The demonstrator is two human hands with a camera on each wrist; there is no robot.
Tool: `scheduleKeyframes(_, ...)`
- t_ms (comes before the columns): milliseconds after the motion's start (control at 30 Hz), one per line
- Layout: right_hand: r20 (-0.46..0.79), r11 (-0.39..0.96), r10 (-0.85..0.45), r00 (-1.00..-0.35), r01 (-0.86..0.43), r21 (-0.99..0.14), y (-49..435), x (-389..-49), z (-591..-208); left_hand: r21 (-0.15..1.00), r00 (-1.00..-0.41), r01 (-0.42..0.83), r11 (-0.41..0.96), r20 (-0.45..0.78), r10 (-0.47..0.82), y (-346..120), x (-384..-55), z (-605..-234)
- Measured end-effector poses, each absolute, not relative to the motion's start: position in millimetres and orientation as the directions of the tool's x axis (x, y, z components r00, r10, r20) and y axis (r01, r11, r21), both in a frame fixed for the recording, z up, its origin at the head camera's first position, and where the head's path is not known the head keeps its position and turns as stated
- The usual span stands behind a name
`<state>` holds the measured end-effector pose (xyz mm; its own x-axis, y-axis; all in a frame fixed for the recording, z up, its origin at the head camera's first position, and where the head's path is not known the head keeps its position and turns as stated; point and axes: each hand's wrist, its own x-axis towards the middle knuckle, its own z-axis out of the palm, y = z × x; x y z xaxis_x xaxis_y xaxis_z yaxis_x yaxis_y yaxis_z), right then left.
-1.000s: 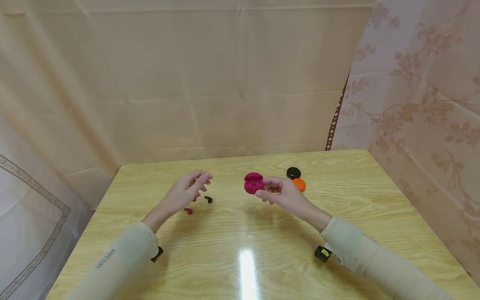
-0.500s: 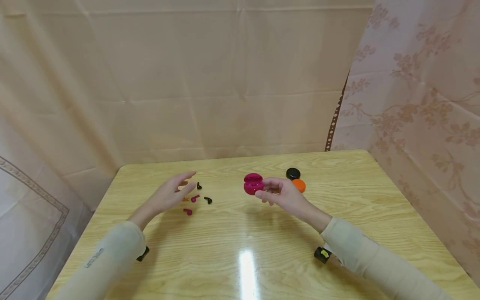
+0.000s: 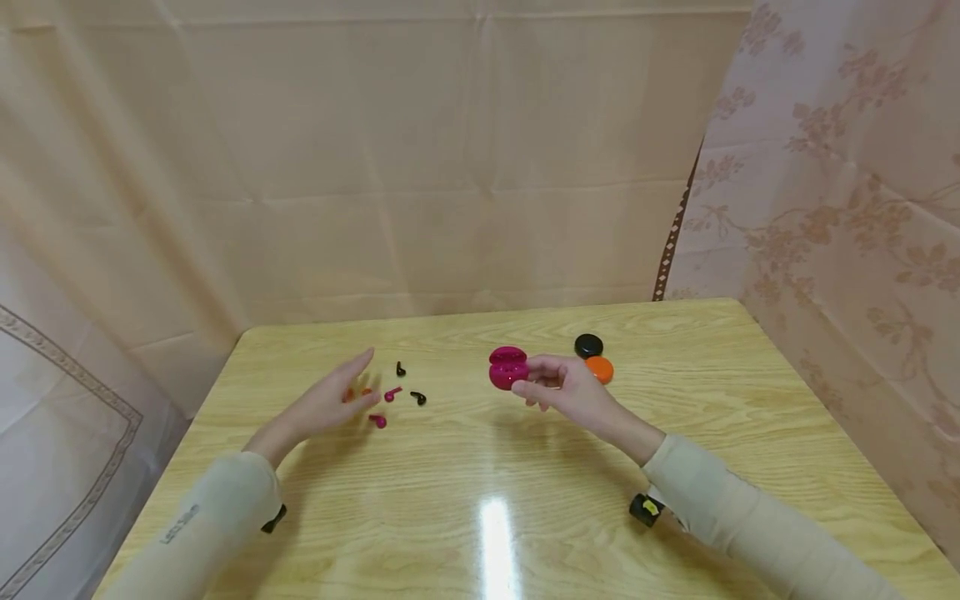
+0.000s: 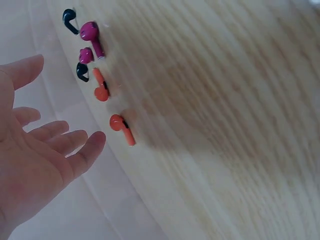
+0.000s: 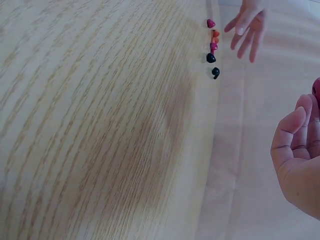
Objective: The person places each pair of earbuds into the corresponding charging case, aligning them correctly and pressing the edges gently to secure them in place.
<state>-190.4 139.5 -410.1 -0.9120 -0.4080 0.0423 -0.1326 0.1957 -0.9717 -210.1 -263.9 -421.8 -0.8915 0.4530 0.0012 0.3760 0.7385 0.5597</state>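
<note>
My right hand (image 3: 566, 387) holds a magenta earbud case (image 3: 508, 375) above the table, pinched at its right side. The case's lid stands raised, and no earbud shows inside. With fingers spread and nothing in them, my left hand (image 3: 322, 404) hovers over the left of the table. Two orange earbuds (image 4: 101, 94) lie beneath it, partly hidden in the head view. Just right of its fingers are two magenta earbuds (image 3: 378, 422) and two black earbuds (image 3: 418, 398), loose on the wood.
A round black case (image 3: 588, 346) and a round orange case (image 3: 600, 369) lie behind my right hand, both closed. The wooden table (image 3: 450, 483) ends at a hanging beige cloth (image 3: 375, 167). Patterned cloth (image 3: 862, 208) hangs on the right.
My left hand has drawn back leftward with its fingers opening out, uncovering the black, magenta and orange earbuds. My right hand and the magenta case stay nearly still.
</note>
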Motion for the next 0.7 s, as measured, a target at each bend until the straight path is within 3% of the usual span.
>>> scheduleKeyframes(267, 0.06, 0.174, -0.417, -0.907, -0.144, -0.974, 139.6, -190.8, -411.6, 0.511, -0.88, 0.395, 0.763, -0.028, 0.474, -256.9, -207.3, -435.5)
scheduleKeyframes(700, 0.052, 0.178, -0.421, -0.906, -0.138, -0.974, 140.5, -189.2, -412.8, 0.305, -0.854, 0.478, 0.824, -0.055, 0.517, -241.1, -208.2, -446.8)
